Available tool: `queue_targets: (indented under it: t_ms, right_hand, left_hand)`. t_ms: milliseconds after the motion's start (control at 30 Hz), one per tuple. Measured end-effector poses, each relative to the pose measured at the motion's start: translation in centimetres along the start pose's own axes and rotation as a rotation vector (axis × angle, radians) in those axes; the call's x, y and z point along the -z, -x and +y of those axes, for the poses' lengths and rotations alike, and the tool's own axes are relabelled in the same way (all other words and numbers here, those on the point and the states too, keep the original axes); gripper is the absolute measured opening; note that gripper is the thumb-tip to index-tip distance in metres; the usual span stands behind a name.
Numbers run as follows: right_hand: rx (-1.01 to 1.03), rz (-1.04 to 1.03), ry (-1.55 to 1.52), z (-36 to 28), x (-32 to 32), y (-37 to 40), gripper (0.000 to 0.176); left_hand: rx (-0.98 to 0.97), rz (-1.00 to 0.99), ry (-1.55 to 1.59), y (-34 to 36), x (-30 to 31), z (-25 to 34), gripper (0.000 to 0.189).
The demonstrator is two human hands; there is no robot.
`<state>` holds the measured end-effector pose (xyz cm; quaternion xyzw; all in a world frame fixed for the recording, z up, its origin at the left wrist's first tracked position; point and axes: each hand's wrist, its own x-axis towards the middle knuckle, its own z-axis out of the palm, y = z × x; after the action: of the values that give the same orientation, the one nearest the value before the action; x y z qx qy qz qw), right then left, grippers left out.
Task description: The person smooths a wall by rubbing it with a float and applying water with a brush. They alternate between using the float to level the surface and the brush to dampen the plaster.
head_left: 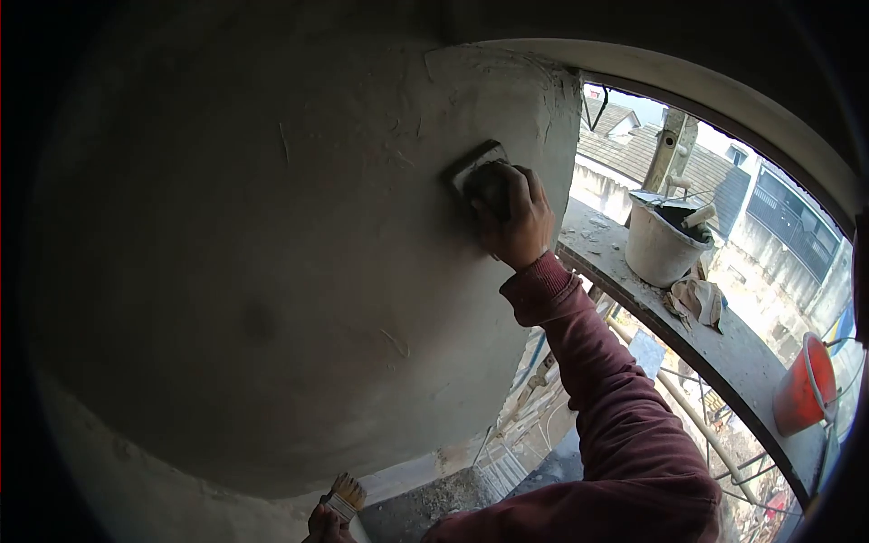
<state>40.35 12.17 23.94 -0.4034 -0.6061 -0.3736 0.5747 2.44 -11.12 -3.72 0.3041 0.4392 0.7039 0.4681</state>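
Observation:
My right hand [516, 213] grips a small rectangular plastering float [480, 163] with its fingers wrapped round the dark back. The float's face lies against the grey plastered wall [317, 244], near the wall's right edge. Low in the view, my left hand [328, 527] is closed round a flat paintbrush [347, 493], bristles pointing up, just off the bottom of the wall. Much of the left hand is cut off by the frame. Thin raised ridges and rough patches mark the plaster above and left of the float.
A dirty white bucket [665, 240] with a roller-like handle in it stands on the ledge [724, 353] to the right. Beside it lies a crumpled bag [697, 300]. A red bucket [804, 387] stands farther along. Scaffold poles [692, 407] and houses show outside.

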Motion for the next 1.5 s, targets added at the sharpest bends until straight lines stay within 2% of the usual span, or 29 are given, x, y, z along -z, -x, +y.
queue_targets:
  t_ms: [33,67,133,167,200,233,267,333,367,433,467,533,600,633,700,767,800,867,933,1000,1067,1133,1200,1233,1300,1333,1400,1433,1500]
  right_hand:
    - [-0.057,0.019,0.01,0.2,0.2,-0.7,0.044]
    - [-0.061,0.015,0.018,0.2,0.1,-2.0,0.044]
    - [-0.247,0.127,0.058,-0.4,-1.0,-4.9,0.043]
    - [-0.257,0.143,0.055,-1.4,-1.5,-5.4,0.043]
    - [-0.262,0.146,0.065,-1.7,-1.4,-4.7,0.043]
    - [-0.215,0.12,0.015,-2.3,-1.3,-3.5,0.043]
    - [-0.164,0.099,-0.042,-3.0,-1.5,-2.5,0.043]
    - [-0.144,0.069,-0.03,-1.4,-0.7,-1.5,0.043]
    - [-0.152,0.094,-0.007,-0.2,-0.5,-2.1,0.043]
    - [-0.204,0.149,0.036,0.1,-0.6,-4.3,0.042]
    - [-0.218,0.131,0.048,-0.5,-1.0,-5.0,0.042]
    - [-0.247,0.223,-0.001,-1.6,-2.3,-4.9,0.04]
    - [-0.115,0.148,-0.091,-3.0,-2.6,-0.4,0.045]
    - [-0.057,0.072,-0.118,-3.6,-2.4,2.7,0.045]
    - [-0.095,-0.18,-0.132,-4.0,-1.2,10.2,0.049]
    - [-0.203,-0.459,-0.271,-5.5,1.8,16.7,0.048]
    - [-0.39,-0.62,-0.427,-6.5,3.2,19.8,0.051]
    - [-0.729,-0.605,-0.694,-9.6,5.3,22.5,0.048]
    - [-1.154,-0.326,-1.162,-12.0,5.3,21.4,0.041]
    - [-1.126,-0.137,-1.236,-10.3,4.3,17.6,0.039]
    - [-0.991,-0.072,-1.211,-7.2,3.9,11.4,0.042]
    - [-0.709,-0.103,-0.737,-3.3,2.0,6.9,0.044]
    - [-0.315,0.049,-0.216,-2.2,-0.4,4.4,0.046]
    - [-0.193,0.098,-0.184,-2.8,-1.7,5.3,0.046]
    - [-0.062,-0.116,-0.198,-4.1,-2.3,11.5,0.046]
    - [-0.077,-0.214,-0.151,-3.6,-2.4,15.9,0.047]
    - [-0.158,-0.18,-0.12,-0.4,-0.9,18.1,0.047]
    - [-0.228,-0.081,-0.078,0.8,-0.6,16.7,0.043]
    - [-0.205,0.041,-0.03,0.9,-0.8,11.3,0.044]
  left_hand:
    - [-0.007,-0.109,0.104,0.0,-0.3,0.4,0.041]
    - [0.001,-0.114,0.101,0.3,-0.2,0.4,0.041]
    - [0.094,0.082,0.037,0.7,0.4,0.3,0.039]
    - [0.102,0.072,0.031,0.8,0.4,0.0,0.039]
    - [0.095,0.154,-0.029,0.7,0.4,-0.6,0.039]
    - [0.079,0.241,-0.088,0.5,0.7,-1.2,0.039]
    - [0.065,0.241,-0.085,0.1,2.2,-2.3,0.039]
    - [-0.3,-0.054,-0.927,-0.8,5.7,-5.0,0.042]
    - [-0.303,-0.049,-0.921,-1.6,6.8,-6.2,0.042]
    - [-0.062,-0.063,-0.339,-2.2,7.9,-7.4,0.042]
    - [-0.041,-0.068,-0.351,-1.7,6.9,-6.7,0.042]
    - [0.065,0.092,0.212,-0.8,3.5,-4.0,0.041]
    - [0.052,0.091,0.188,-1.9,2.0,-4.0,0.041]
    - [0.039,0.015,0.198,-2.4,0.3,-3.5,0.04]
    - [0.004,-0.098,0.226,-3.4,-2.6,-3.1,0.034]
    - [-0.092,-0.2,0.272,-5.5,-6.5,-2.0,0.028]
    - [-0.155,-0.263,0.304,-6.4,-9.4,-1.2,0.027]
    - [-0.245,-0.368,0.267,-7.8,-14.2,0.0,0.025]
    - [-0.443,-0.514,0.132,-7.7,-18.5,0.6,0.022]
    - [-0.556,-0.604,0.124,-6.8,-21.7,0.0,0.023]
    - [-0.569,-0.673,0.238,-6.8,-22.8,1.0,0.023]
    - [-0.424,-0.684,0.171,-5.8,-22.7,1.8,0.024]
    - [-0.365,-0.644,0.171,-5.3,-22.2,1.1,0.023]
    - [-0.311,-0.626,0.165,-5.1,-21.9,0.7,0.023]
    - [-0.361,-0.572,0.133,-5.3,-20.6,0.4,0.023]
    - [-0.41,-0.54,0.096,-5.6,-19.6,0.2,0.022]
    - [-0.382,-0.484,0.1,-6.5,-16.6,-0.5,0.022]
    - [-0.342,-0.434,0.116,-6.8,-15.1,-1.0,0.023]
    - [-0.288,-0.377,0.121,-6.3,-13.2,-2.2,0.025]
